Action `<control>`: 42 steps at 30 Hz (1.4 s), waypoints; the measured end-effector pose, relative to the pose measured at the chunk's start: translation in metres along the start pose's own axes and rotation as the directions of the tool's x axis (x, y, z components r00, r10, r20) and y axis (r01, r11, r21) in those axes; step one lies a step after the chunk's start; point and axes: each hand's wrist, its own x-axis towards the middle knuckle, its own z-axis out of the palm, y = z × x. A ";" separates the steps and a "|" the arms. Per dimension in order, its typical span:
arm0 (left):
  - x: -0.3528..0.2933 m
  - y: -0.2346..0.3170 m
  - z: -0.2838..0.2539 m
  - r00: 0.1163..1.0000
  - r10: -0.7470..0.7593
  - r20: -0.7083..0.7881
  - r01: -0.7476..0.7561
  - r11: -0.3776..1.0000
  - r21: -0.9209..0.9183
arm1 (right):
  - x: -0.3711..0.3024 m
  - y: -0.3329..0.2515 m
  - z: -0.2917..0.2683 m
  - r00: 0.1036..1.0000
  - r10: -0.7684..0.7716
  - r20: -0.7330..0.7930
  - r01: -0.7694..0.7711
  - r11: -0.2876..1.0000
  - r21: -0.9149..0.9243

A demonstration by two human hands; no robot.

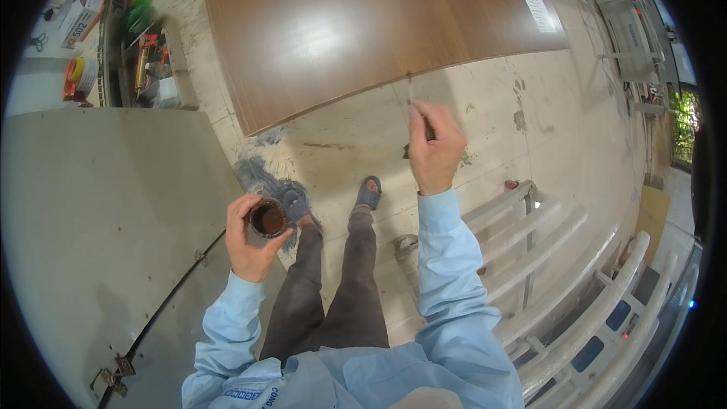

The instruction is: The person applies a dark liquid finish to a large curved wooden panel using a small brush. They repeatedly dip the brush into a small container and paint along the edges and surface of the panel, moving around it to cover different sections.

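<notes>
My left hand (251, 241) is wrapped around a small round cup (270, 217) with dark brown liquid in it, held at thigh height. With my right hand (437, 148), fingers pinched together, I hold a thin, brush-like stick (410, 91); motion blurs it and its exact kind is unclear. Its dark tip meets the near edge of a large glossy brown wood-grain panel (363, 23). A white paper label (537, 9) lies on the panel's right end.
Grey cabinet doors (98, 204) stand on my left, below an open drawer (178, 68) of tools. White curved rails (545, 280) fill the lower right. Dark stains mark the pale floor (500, 106), and a metal machine (628, 38) stands at the far right.
</notes>
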 end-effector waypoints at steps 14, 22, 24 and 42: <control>0.006 0.009 0.019 0.999 0.042 -0.013 -0.042 0.999 0.015 | 0.030 0.045 -0.030 0.995 -0.031 -0.097 0.024 0.997 -0.076; 0.005 0.013 0.023 0.999 0.022 -0.030 -0.022 1.000 -0.001 | 0.040 0.062 -0.042 0.993 0.028 -0.119 -0.033 0.998 -0.045; 0.005 0.012 0.023 0.999 0.033 -0.027 -0.033 0.999 0.006 | 0.041 0.067 -0.044 0.996 0.086 -0.007 -0.086 0.988 -0.130; -0.001 0.002 0.020 1.000 0.030 0.001 -0.030 0.999 0.013 | -0.040 -0.032 0.032 0.980 -0.031 0.196 0.001 0.988 0.153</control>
